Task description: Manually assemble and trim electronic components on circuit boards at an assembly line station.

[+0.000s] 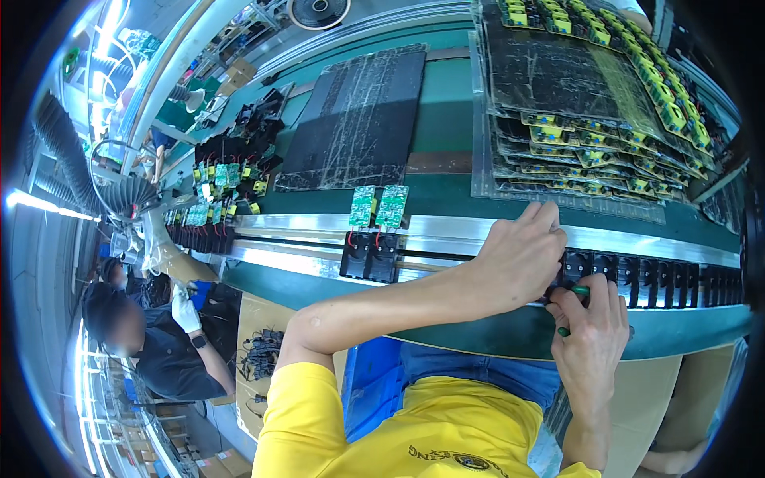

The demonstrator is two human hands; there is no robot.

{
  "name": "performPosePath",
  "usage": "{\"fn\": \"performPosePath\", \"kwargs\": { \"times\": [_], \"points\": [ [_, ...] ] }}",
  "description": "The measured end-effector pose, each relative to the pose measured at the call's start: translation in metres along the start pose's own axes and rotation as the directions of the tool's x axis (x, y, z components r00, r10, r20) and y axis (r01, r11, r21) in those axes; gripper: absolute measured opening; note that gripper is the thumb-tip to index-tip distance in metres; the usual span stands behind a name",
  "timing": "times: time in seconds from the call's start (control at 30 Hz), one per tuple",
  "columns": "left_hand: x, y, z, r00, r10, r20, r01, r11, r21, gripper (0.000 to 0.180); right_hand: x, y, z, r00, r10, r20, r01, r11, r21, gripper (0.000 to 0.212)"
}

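Many black cases sit just right of the fingers, where the right hand pinches a green tool and the left hand bends, its pinch hidden.

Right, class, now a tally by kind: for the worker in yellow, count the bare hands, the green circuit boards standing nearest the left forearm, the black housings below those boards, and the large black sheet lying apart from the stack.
Bare hands: 2 (left hand, right hand)
Green circuit boards: 2
Black housings: 2
Large black sheet: 1
Total: 7
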State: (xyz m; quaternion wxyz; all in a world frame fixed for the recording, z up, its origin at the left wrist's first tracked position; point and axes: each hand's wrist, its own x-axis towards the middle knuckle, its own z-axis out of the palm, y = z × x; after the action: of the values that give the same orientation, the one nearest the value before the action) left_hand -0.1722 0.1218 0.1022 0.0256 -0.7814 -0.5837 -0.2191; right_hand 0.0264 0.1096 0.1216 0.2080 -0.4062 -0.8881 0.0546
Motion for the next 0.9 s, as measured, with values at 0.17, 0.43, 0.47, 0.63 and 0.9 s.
{"fn": "performPosePath", "kwargs": {
  "times": [0.17, 0.43, 0.47, 0.63, 0.9],
  "points": [
    [-0.004, 0.005, 0.003, 1.0, -0.019, -0.025, 0.02, 1.0, 0.006, 0.008, 0.0, 0.0, 0.001, 1.0, 0.008, 0.003, -0.008, 1.0, -0.004, 0.014],
    [-0.002, 0.007, 0.007, 0.999, 0.039, -0.012, -0.037, 0.991, 0.127, 0.012, 0.001, 0.0, 0.003, 1.0, 0.022, 0.001, -0.022, 1.0, 0.008, 0.015],
    [-0.002, 0.007, 0.007, 0.999, 0.045, -0.02, -0.042, 0.991, 0.13, 0.013, 0.001, 0.001, 0.003, 1.0, 0.019, 0.002, -0.019, 1.0, 0.011, 0.015],
    [-0.001, 0.012, 0.013, 0.997, 0.075, -0.029, -0.071, 0.989, 0.126, 0.014, -0.003, 0.007, 0.001, 1.0, 0.019, -0.008, -0.019, 1.0, 0.009, 0.015],
    [-0.011, -0.004, -0.003, 0.992, -0.103, -0.072, 0.096, 0.991, -0.093, 0.016, 0.002, 0.013, 0.004, 0.998, -0.064, -0.022, 0.065, 0.997, 0.046, 0.015]
  ]
}}
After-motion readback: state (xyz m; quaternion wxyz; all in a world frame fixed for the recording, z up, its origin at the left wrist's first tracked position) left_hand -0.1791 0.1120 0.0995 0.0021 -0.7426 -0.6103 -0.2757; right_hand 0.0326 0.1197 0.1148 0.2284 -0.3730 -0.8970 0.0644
